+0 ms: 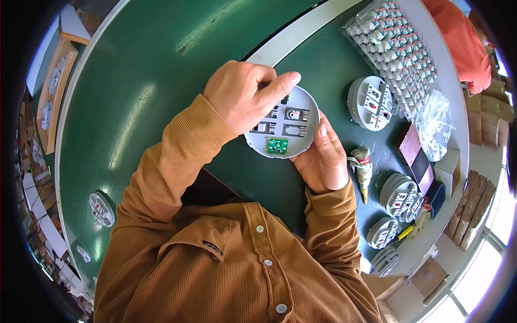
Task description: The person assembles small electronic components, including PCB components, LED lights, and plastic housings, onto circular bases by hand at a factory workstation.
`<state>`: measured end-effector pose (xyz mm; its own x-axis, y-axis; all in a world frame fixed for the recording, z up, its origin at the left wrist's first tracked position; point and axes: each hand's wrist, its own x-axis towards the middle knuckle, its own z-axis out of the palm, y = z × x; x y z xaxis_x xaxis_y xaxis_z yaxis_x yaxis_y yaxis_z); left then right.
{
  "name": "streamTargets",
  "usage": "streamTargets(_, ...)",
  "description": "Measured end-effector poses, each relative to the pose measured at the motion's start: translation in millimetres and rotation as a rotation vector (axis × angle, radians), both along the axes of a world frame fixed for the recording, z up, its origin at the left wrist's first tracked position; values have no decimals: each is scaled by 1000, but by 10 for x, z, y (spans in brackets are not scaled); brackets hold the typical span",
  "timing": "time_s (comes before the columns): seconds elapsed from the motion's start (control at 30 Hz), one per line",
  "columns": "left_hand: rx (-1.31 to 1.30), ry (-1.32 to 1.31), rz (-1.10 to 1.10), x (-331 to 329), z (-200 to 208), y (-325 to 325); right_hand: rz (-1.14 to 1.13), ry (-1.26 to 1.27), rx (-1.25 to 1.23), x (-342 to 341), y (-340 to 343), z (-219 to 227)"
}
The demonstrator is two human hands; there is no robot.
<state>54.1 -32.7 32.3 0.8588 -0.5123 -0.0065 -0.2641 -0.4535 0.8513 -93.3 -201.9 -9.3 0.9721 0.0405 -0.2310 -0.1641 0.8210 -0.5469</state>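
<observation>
A round light-grey plastic housing (291, 150) is held over the table, its compartmented inside facing up. Metal contact strips and small parts sit in its compartments. A small green circuit board (277, 146) lies in the part nearest me. My right hand (326, 156) grips the housing's right edge, thumb at the rim and fingers partly hidden beneath. My left hand (242, 91) is closed over the upper left of the housing, its thumb stretched across the far edge. What its curled fingers pinch is hidden.
On the right stand stacked round grey housings (370, 103), more stacks (399, 195), a cloth-wrapped tool (363, 171) with a pointed tip, and a tray of small parts (396, 51). A clear plastic bag (435, 126) lies beside it. Another housing (101, 209) is far left. A person's red sleeve (458, 43) shows upper right.
</observation>
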Motion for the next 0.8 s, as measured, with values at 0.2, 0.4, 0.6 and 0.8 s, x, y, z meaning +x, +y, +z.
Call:
streamTargets(0.2,33,-28,0,0,5,-20,-6,19,6,-19,-27,-14)
streamTargets(0.4,9,-25,6,-37,-5,-7,6,-2,1,-36,-15,-10)
streamTargets(0.6,32,-32,2,-37,-21,2,5,12,6,-33,-2,-14)
streamTargets(0.8,14,-25,11,58,-17,-40,-2,15,5,69,-29,1)
